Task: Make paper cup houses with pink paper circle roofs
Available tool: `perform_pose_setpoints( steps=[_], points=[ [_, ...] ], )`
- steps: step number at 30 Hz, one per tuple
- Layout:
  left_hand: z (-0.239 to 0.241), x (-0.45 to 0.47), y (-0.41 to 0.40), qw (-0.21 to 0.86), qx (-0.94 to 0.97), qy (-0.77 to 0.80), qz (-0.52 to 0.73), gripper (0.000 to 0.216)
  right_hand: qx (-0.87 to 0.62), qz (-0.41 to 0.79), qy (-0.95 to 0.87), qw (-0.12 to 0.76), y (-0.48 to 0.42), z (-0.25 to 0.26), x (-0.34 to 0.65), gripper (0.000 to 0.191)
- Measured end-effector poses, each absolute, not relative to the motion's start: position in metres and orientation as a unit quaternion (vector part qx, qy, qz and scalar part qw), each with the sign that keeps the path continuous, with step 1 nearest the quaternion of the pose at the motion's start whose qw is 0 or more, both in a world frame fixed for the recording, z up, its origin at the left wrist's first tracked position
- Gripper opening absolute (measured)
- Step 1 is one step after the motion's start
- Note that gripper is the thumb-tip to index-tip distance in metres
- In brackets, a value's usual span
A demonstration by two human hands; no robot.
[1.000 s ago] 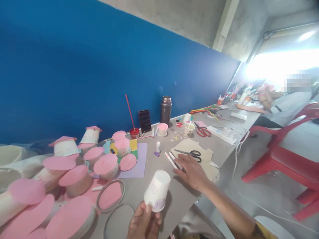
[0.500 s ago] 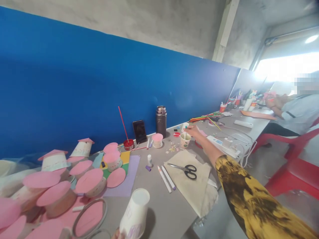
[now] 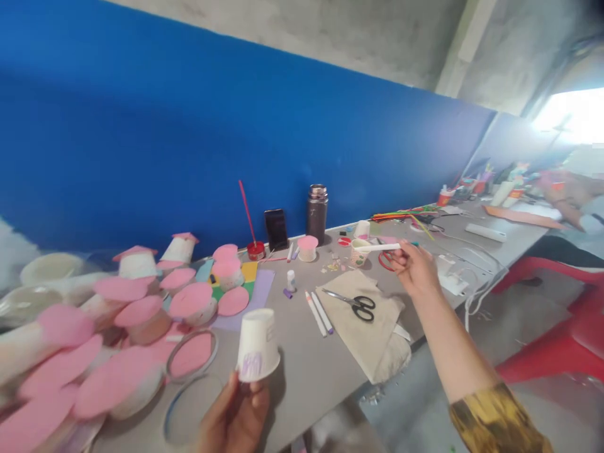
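Note:
Upside down in my left hand [image 3: 238, 415] is a white paper cup [image 3: 257, 336] with purple scribbles on its side, gripped near its rim. My right hand [image 3: 416, 267] pinches a white marker [image 3: 381, 247] with a teal end, held sideways. The marker's other end is over a small patterned paper cup [image 3: 359, 257] at the back of the table. Scissors [image 3: 357, 303] with black handles lie on a beige cloth [image 3: 363, 340] nearer to me. Left of the cloth are two white markers [image 3: 319, 313]. Pink-topped cups [image 3: 191, 302] crowd the table's left side.
A dark flask [image 3: 317, 217] and a phone [image 3: 276, 229] stand against the blue partition [image 3: 212, 126]. A glue stick [image 3: 291, 280] stands mid-table. Tape rings [image 3: 192, 356] lie at left. A power strip [image 3: 452, 277] with cables and red chairs [image 3: 547, 333] are on the right.
My right hand has lifted the marker out of the patterned cup and drawn it right and toward me. My left hand has raised the white cup further into view.

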State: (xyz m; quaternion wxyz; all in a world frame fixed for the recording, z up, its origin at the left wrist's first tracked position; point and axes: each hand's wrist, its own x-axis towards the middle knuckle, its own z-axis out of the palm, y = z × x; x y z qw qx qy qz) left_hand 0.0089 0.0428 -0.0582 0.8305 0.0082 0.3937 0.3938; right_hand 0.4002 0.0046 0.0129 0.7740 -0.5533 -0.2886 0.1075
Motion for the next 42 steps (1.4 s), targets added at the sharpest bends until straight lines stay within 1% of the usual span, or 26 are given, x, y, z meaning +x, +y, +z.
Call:
perform_pose_setpoints(
  steps=[3,5,7,10,12,14,18,21,23,27,34,40,42],
  points=[
    [-0.037,0.02,0.032,0.84,-0.046,0.348,0.414,0.02,-0.506,0.224,-0.311,0.773,-0.013,-0.001,0.335,0.039],
    [-0.031,0.022,0.028,0.847,-0.075,0.314,0.422,0.022,-0.432,0.311,-0.312,0.787,-0.024,-0.008,0.295,0.03],
    [-0.031,0.019,0.026,0.851,-0.106,0.286,0.427,0.023,-0.42,0.345,-0.315,0.778,-0.032,-0.013,0.262,0.023],
    [-0.035,0.009,0.021,0.853,-0.13,0.268,0.429,0.017,-0.423,0.367,-0.342,0.755,-0.038,-0.017,0.227,0.022],
    [-0.037,0.003,0.019,0.853,-0.134,0.261,0.431,0.013,-0.431,0.348,-0.367,0.747,-0.04,-0.017,0.213,0.022],
    [-0.037,-0.001,0.018,0.854,-0.136,0.255,0.432,0.012,-0.462,0.289,-0.404,0.735,-0.044,-0.018,0.204,0.021],
    [-0.035,-0.005,0.018,0.856,-0.129,0.257,0.43,0.018,-0.533,0.152,-0.49,0.673,-0.057,-0.018,0.196,0.019],
    [-0.034,-0.006,0.019,0.855,-0.121,0.264,0.429,0.025,-0.534,0.111,-0.542,0.64,-0.063,-0.017,0.193,0.012],
    [-0.034,-0.007,0.019,0.857,-0.116,0.267,0.425,0.028,-0.526,0.094,-0.57,0.624,-0.063,-0.015,0.192,0.01],
    [-0.036,-0.008,0.019,0.857,-0.115,0.279,0.417,0.031,-0.522,0.078,-0.603,0.598,-0.059,-0.015,0.19,0.013],
    [-0.035,-0.007,0.02,0.852,-0.124,0.292,0.417,0.029,-0.519,0.088,-0.635,0.565,-0.062,-0.015,0.194,0.013],
    [-0.034,-0.006,0.02,0.854,-0.126,0.289,0.415,0.026,-0.52,0.045,-0.611,0.595,-0.058,-0.013,0.193,0.014],
    [-0.034,-0.006,0.021,0.854,-0.133,0.285,0.415,0.027,-0.52,0.049,-0.606,0.601,-0.058,-0.013,0.194,0.014]
  ],
)
